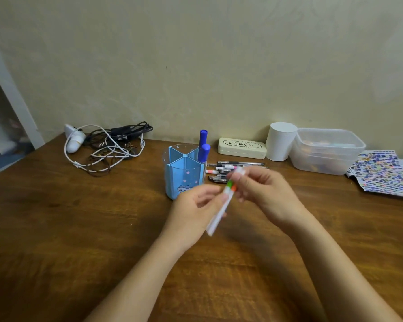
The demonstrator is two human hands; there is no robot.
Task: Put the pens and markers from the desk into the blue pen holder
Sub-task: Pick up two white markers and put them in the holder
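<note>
The blue pen holder (184, 171) stands mid-desk with divided compartments; two blue markers (204, 147) stand upright in its right rear compartment. Several pens (221, 169) lie on the desk just right of the holder. In front of the holder, both hands hold a small bunch of white markers (221, 205) with green and orange bands, tilted with the top toward the pens. My right hand (263, 191) pinches their upper part. My left hand (196, 208) grips their lower part. The markers are blurred, so their number is unclear.
A tangle of black and white cables with a white charger (105, 147) lies back left. Along the wall at the right are a cream pencil case (242, 148), a white cylinder (280, 141), a clear plastic box (326, 151) and a colourful sheet (382, 174).
</note>
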